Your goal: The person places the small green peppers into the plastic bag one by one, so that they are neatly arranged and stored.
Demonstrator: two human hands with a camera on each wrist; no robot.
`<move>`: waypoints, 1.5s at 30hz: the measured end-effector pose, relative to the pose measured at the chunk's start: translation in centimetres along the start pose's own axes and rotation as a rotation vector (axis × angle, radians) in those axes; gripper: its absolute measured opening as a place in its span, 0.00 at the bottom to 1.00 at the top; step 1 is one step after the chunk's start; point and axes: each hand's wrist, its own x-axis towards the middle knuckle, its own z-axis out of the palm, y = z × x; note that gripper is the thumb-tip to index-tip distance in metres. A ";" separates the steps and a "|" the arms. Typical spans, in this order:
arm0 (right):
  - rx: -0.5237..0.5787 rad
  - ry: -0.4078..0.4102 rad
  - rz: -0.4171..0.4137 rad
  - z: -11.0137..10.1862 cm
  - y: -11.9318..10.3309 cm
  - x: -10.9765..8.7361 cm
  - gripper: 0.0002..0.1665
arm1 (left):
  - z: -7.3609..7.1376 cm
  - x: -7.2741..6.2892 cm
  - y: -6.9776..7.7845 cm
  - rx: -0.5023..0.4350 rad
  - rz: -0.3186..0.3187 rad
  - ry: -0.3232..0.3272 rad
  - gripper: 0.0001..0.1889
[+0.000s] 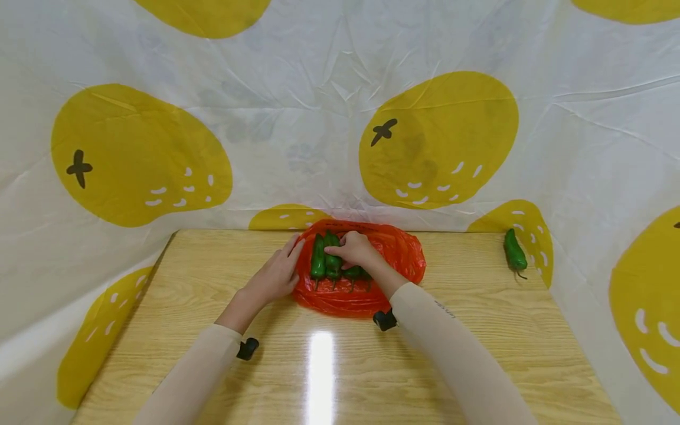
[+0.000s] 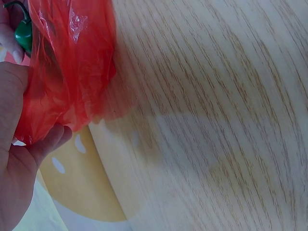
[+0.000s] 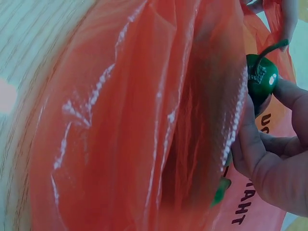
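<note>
A red plastic bag [image 1: 345, 304] lies spread on the table with its mouth wide. Several green peppers lie side by side in it, stems toward the person; one pepper [image 1: 317, 260] is at the left end. My right hand [image 1: 360, 251] reaches in from the right and grips the green pepper [image 3: 262, 79] beside it between thumb and fingers. The right hand partly covers the other peppers. At the bag's left side, my left hand [image 1: 276, 271] holds the rim, with the red plastic between thumb and fingers [image 2: 50, 144] in the left wrist view.
Another green pepper [image 1: 514, 251] lies alone at the table's far right, near its edge. A white sheet printed with yellow fruit [image 1: 297, 136] hangs behind and beside the wooden table [image 1: 457, 283]. Dark printed letters [image 3: 240, 207] show on the bag.
</note>
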 end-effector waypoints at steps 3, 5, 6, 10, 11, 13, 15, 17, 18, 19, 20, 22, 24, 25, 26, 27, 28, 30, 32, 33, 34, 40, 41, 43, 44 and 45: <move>-0.004 0.004 -0.003 0.0 -0.1 -0.2 0.26 | 0.0 0.0 0.0 -0.004 0.001 0.007 0.42; 0.005 0.006 -0.002 0.1 -0.1 -0.2 0.24 | 0.0 -0.1 0.0 -0.008 0.002 0.009 0.43; 0.009 0.004 -0.001 0.1 -0.2 -0.3 0.24 | 0.0 -0.1 0.0 -0.009 0.000 0.007 0.42; 0.034 -0.006 0.010 0.1 -0.2 -0.4 0.24 | -0.1 -0.2 0.0 -0.012 -0.002 0.005 0.42; 0.036 -0.008 0.013 0.1 -0.3 -0.4 0.24 | -0.1 -0.2 0.0 -0.012 -0.003 0.005 0.42; 0.037 -0.009 0.017 0.2 -0.3 -0.4 0.25 | -0.1 -0.2 0.0 -0.011 -0.002 0.007 0.42; 0.032 -0.003 0.021 0.3 -0.3 -0.3 0.26 | -0.1 -0.2 0.0 -0.010 0.002 0.009 0.41; 0.026 0.004 0.028 0.4 -0.3 -0.3 0.27 | -0.1 -0.2 0.0 -0.005 0.003 0.006 0.41; 0.025 0.009 0.031 0.5 -0.3 -0.2 0.27 | -0.1 -0.2 0.0 -0.003 0.002 0.004 0.41; 0.022 0.012 0.034 0.5 -0.3 -0.2 0.28 | -0.1 -0.2 0.0 -0.002 0.001 0.001 0.41; 0.019 0.012 0.036 0.6 -0.4 -0.2 0.30 | -0.1 -0.2 0.0 -0.001 -0.001 0.000 0.41; 0.018 0.012 0.038 0.7 -0.4 -0.1 0.32 | 0.0 -0.2 0.0 -0.001 -0.004 -0.002 0.41; 0.022 0.011 0.042 0.7 -0.3 -0.1 0.34 | 0.0 -0.2 0.0 -0.003 -0.004 0.000 0.42; 0.022 0.009 0.045 0.8 -0.3 -0.1 0.35 | 0.0 -0.2 0.0 -0.004 -0.002 0.002 0.42; 0.023 0.007 0.046 0.8 -0.3 -0.1 0.35 | 0.0 -0.2 0.0 -0.005 -0.002 0.003 0.42; 0.024 0.008 0.049 0.8 -0.3 -0.1 0.34 | 0.0 -0.2 0.0 -0.004 -0.001 0.003 0.42; 0.024 0.007 0.053 0.8 -0.3 -0.1 0.34 | 0.0 -0.2 0.0 -0.003 0.001 0.003 0.42; 0.023 0.002 0.056 0.8 -0.2 -0.1 0.33 | 0.0 -0.2 0.0 0.001 0.004 0.005 0.42; 0.025 -0.003 0.056 0.8 -0.2 0.0 0.33 | 0.0 -0.2 0.0 0.005 0.003 0.003 0.42; 0.028 -0.005 0.054 0.8 -0.2 0.0 0.34 | 0.0 -0.2 0.0 0.005 0.002 0.001 0.42; 0.031 -0.007 0.052 0.8 -0.2 0.1 0.35 | 0.0 -0.2 0.0 0.003 0.001 0.000 0.42; 0.042 -0.017 0.043 0.6 -0.2 0.0 0.38 | -0.2 -0.1 0.1 -0.003 -0.011 -0.016 0.42; 0.045 -0.018 0.042 0.6 -0.2 0.0 0.38 | -0.2 -0.1 0.0 -0.004 -0.011 -0.016 0.41; 0.054 -0.019 0.038 0.5 -0.2 -0.1 0.37 | -0.2 0.0 0.0 -0.007 -0.010 -0.014 0.41; 0.063 -0.019 0.036 0.4 -0.2 -0.2 0.38 | -0.2 0.0 0.0 -0.006 -0.008 -0.012 0.41; 0.072 -0.019 0.032 0.4 -0.2 -0.2 0.38 | -0.1 0.0 0.0 -0.006 -0.005 -0.008 0.41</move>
